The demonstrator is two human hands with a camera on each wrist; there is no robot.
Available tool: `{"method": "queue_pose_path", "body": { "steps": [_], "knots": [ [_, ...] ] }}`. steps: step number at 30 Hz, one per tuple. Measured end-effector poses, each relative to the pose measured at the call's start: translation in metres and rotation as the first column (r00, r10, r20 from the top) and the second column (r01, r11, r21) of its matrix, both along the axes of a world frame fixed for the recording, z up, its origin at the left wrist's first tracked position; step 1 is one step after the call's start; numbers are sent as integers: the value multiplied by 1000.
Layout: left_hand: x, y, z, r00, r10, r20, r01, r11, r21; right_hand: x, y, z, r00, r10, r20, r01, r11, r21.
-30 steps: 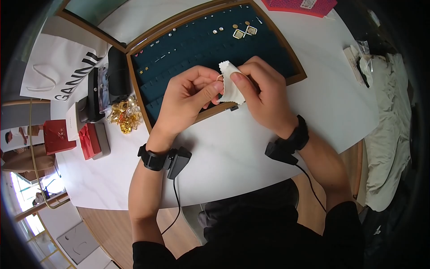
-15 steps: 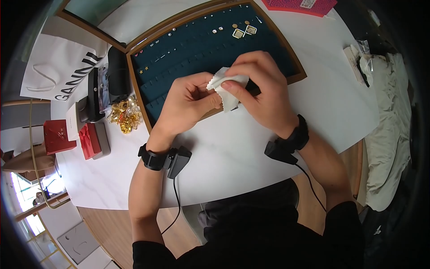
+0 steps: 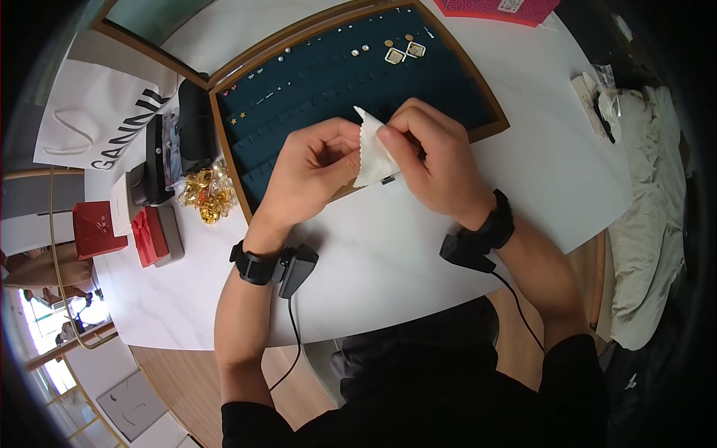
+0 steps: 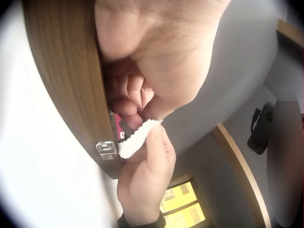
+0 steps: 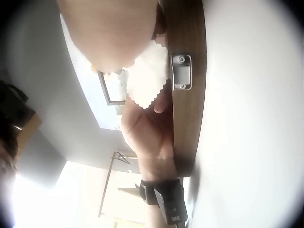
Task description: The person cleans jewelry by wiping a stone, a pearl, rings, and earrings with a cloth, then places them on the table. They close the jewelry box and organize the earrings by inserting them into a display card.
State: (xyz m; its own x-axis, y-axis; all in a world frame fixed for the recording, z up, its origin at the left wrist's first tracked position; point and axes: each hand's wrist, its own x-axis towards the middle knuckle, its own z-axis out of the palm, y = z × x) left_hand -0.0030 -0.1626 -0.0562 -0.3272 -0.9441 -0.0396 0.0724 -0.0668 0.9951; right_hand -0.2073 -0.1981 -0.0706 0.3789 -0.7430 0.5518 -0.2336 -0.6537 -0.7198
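Observation:
A white cloth with zigzag-cut edges (image 3: 377,157) hangs between the two hands, in front of the near edge of a wooden jewelry case (image 3: 228,149). My right hand (image 3: 437,160) pinches the cloth between thumb and fingers. My left hand (image 3: 314,168) is curled at the cloth's left edge, thumb against fingers. The small thin hoop it pinched in the earlier frame is now hidden behind the cloth and fingers. Diamond-shaped earrings (image 3: 396,56), star studs (image 3: 237,118) and several other small earrings sit on the dark green lining. In the right wrist view the cloth (image 5: 148,73) drapes below the right hand.
Left of the case lie a heap of gold-coloured jewelry (image 3: 209,196), a box with a red bow (image 3: 149,235), a red box (image 3: 97,228), a black case (image 3: 198,112) and a white paper bag (image 3: 97,119). A metal latch plate (image 5: 182,72) is on the case's front edge.
The right hand shifted the cloth over the left fingertips, folding it and then letting it hang in a point. The hoop, seen a second ago, went out of sight behind it.

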Motion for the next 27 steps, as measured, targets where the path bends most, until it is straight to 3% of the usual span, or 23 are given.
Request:
{"method": "queue_pose_path", "body": {
  "steps": [2,4,9,11,14,17,20,27],
  "knots": [
    [0,-1,-1,999,-20,-31,19,999,-30,1,-3,-4,999,-19,42,22,997,-70],
    [1,-1,0,997,-40,-61,37,998,-60,-3,-3,0,999,-31,27,32,999,-21],
    [1,-2,5,996,88,1,-88,996,12,-4,-6,3,996,-80,45,79,996,31],
    [1,-1,4,999,51,-6,-51,999,7,2,-3,9,987,-56,148,59,998,-16],
    [0,0,0,1000,2,-11,-2,1000,-8,1,-1,3,999,38,38,-38,999,-4],
    [2,-1,-2,999,-30,-35,30,1000,6,-4,0,6,998,41,-43,-40,999,35],
    [2,-1,-4,998,-35,-44,35,999,17,-3,-3,-2,998,61,-18,-62,995,-73],
    [3,-1,-4,1000,6,30,-5,999,-52,-2,-3,0,1000,1,31,1,998,-59]
  ]
}}
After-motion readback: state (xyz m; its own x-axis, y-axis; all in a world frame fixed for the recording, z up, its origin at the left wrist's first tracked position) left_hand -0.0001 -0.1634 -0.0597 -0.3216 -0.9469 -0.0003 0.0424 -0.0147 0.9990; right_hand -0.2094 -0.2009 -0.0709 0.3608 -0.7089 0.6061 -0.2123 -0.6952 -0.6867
